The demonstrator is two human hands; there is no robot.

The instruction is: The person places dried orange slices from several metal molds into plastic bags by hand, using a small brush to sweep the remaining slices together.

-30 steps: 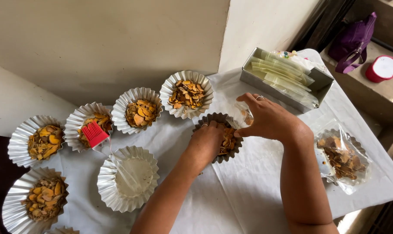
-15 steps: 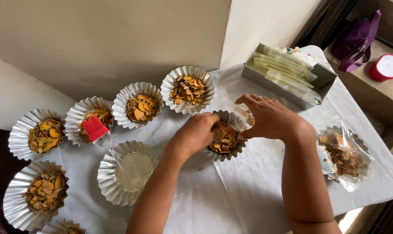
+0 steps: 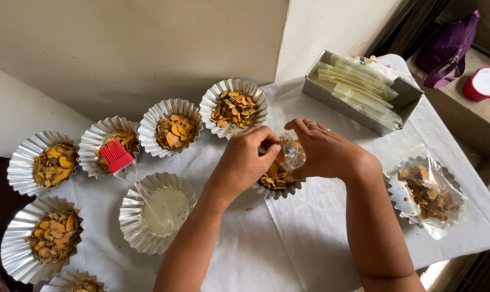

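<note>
Left hand (image 3: 244, 165): now pinching clear bag (image 3: 292, 154); earlier pressed into cup (image 3: 277, 181). Right hand (image 3: 323, 152): gripping bag above cup, as before. Brush (image 3: 117, 156), oil cup (image 3: 157, 212): left of cup. Tin (image 3: 358, 92): behind-right.

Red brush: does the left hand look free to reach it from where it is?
Probably not right away. The left hand is busy at the foil cup with the right hand. The red brush lies apart to its left, and nothing stands between them.
</note>
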